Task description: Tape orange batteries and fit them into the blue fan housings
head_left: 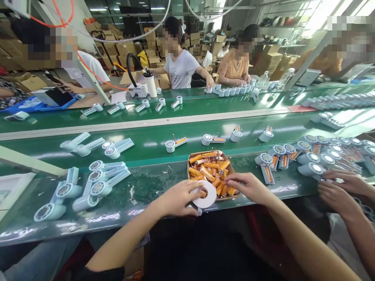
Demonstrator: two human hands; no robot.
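A cardboard box [189, 160] full of orange-wrapped battery cells [211, 168] rests at the front edge of the green bench. My left hand [179, 198] grips a roll of white tape [210, 200] at the box's front left corner, the thumb below it. The roll covers part of the box and cells. Over the box's right side, my right hand [250, 186] has its fingertips pinched together, close to the cells. What lies between those fingertips is too small to make out.
Pale blue fan housings [101, 186] lie at left; more [265, 159] crowd the right. Several ride on the green conveyor [146, 134]. Beside me at right, a co-worker's hands [341, 195] handle a housing. People sit across the line. A metal post [32, 160] slants at left.
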